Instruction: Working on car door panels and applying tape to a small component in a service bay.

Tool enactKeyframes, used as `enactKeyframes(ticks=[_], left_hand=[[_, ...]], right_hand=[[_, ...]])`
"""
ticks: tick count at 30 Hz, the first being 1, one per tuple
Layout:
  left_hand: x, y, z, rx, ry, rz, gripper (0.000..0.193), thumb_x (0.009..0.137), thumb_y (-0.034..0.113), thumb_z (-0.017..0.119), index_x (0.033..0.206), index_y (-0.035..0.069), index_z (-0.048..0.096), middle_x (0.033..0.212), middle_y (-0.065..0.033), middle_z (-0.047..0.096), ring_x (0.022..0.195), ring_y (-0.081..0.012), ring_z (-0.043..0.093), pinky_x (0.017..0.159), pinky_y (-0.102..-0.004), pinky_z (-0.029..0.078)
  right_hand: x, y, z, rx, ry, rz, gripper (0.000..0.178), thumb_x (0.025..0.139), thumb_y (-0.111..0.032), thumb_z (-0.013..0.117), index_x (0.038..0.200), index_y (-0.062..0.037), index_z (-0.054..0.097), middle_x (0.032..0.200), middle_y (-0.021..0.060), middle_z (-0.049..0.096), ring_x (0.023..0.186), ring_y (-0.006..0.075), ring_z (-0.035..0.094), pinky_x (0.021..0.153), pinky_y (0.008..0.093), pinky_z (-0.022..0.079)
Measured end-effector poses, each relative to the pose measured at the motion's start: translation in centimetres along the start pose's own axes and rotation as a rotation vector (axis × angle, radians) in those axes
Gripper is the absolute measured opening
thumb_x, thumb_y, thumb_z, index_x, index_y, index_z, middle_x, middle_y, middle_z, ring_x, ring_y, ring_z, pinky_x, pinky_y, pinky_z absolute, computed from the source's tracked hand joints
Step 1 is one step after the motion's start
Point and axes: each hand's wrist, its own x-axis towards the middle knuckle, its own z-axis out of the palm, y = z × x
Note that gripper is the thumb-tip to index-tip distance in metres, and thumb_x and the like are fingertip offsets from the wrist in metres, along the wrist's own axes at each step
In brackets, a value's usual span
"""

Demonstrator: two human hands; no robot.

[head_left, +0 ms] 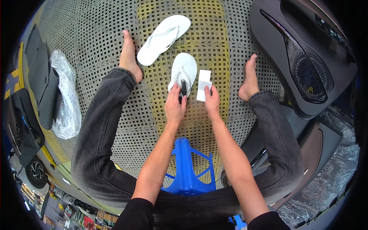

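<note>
black sleeves [135,214] foremost, left hand [174,106] around black object [184,89], apart from right hand [212,102] on white card [204,76]

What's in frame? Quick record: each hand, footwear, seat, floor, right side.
left hand: holds small black object; contact with near flip-flop unclear
right hand: grips white rectangular piece
footwear: near flip-flop plus far flip-flop, both white
seat: blue stool
floor: perforated mat, grey and yellow
right side: dark door panel
</note>
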Motion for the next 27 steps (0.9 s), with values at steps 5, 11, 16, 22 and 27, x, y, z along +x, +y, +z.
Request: enactKeyframes(ticks=[5,11,16,22,27], left_hand=[[-2.2,-0.6,-1.7,0.085,0.032,0.000,0.025,0.081,0.005,0.063,0.105,0.002,0.059,0.119,-0.0155,0.057,0.112,-0.0326,0.053,0.093,-0.0394,0.044],[-1.7,-1.0,-2.2,0.138,0.086,-0.137,0.021,0.080,0.010,0.066,0.099,0.003,0.061,0.099,-0.0107,0.057,0.097,-0.0286,0.053,0.088,-0.0391,0.042],[0.8,0.4,-1.1,0.274,0.064,-0.176,0.036,0.076,0.028,0.073,0.102,0.005,0.061,0.090,-0.0073,0.057,0.086,-0.0253,0.052,0.080,-0.0365,0.041],[2.7,1.1,0.2,0.315,-0.033,-0.204,0.032,0.075,0.033,0.070,0.085,0.003,0.066,0.082,-0.0091,0.057,0.084,-0.0263,0.053,0.078,-0.0381,0.042],[0.7,0.5,-0.5,0.095,0.088,-0.404,0.022,0.083,0.022,0.060,0.083,0.000,0.062,0.080,-0.0107,0.059,0.073,-0.0252,0.056,0.068,-0.0386,0.046]], right_hand=[[4.4,-1.0,0.0,-0.348,-0.093,-0.255,0.027,0.088,-0.024,0.062,0.100,0.0001,0.062,0.093,0.0155,0.059,0.086,0.0281,0.058,0.077,0.0354,0.046],[6.4,-3.7,2.3,-0.631,-0.289,-0.278,0.028,0.085,-0.026,0.065,0.103,-0.0045,0.063,0.095,0.0133,0.059,0.087,0.0276,0.058,0.078,0.0356,0.046],[6.4,-3.5,3.0,-0.550,-0.101,-0.362,0.041,0.084,-0.024,0.066,0.116,-0.0027,0.053,0.095,0.0119,0.057,0.083,0.0239,0.056,0.076,0.0357,0.047],[4.8,-1.5,1.3,-0.079,0.029,-0.226,0.029,0.087,-0.010,0.052,0.114,-0.0021,0.046,0.097,0.0091,0.055,0.085,0.0182,0.054,0.076,0.0329,0.048],[-0.1,-2.4,2.9,0.364,-0.151,-0.008,0.035,0.083,0.009,0.052,0.116,-0.0003,0.041,0.121,0.0139,0.053,0.116,0.0218,0.053,0.099,0.0316,0.042]])
